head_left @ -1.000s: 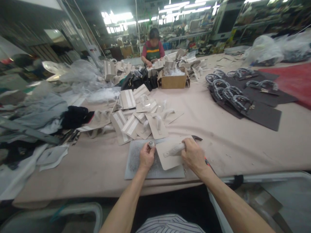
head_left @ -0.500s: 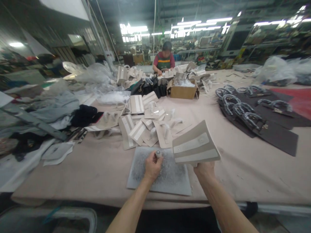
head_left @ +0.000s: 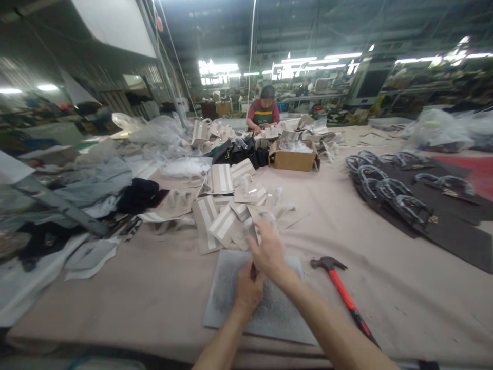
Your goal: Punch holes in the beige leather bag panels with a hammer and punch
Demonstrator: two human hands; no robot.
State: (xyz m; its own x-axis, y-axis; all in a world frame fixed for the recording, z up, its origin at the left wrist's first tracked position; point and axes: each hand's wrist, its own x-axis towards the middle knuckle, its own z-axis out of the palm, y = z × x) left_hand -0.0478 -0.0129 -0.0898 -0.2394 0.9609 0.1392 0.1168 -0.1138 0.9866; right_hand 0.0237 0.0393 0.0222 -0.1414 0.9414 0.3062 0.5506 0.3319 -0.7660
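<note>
My left hand [head_left: 248,290] is closed over the grey, scuffed slab [head_left: 219,303], its fingers around a small cylindrical piece [head_left: 253,271], mostly hidden; only a dark bit shows. Just above and partly in front of it, my right hand [head_left: 268,252] reaches forward with fingers apart, at the near edge of a pile of beige panels [head_left: 208,216] with pale strips and plastic-wrapped handles. Whether its fingertips touch a panel I cannot tell. A claw hammer [head_left: 342,290] with a red and black handle lies right of the slab.
Dark panels with wrapped handles [head_left: 442,216] lie at the right. A cardboard box [head_left: 295,160] and black bags [head_left: 234,154] stand farther back, with a co-worker [head_left: 264,113] beyond. Plastic wrap [head_left: 157,139] and a metal bar [head_left: 65,205] are at the left.
The beige panel has left my right hand, which moved left and forward to the pile. The hammer is now in sight. My left hand stays over the slab.
</note>
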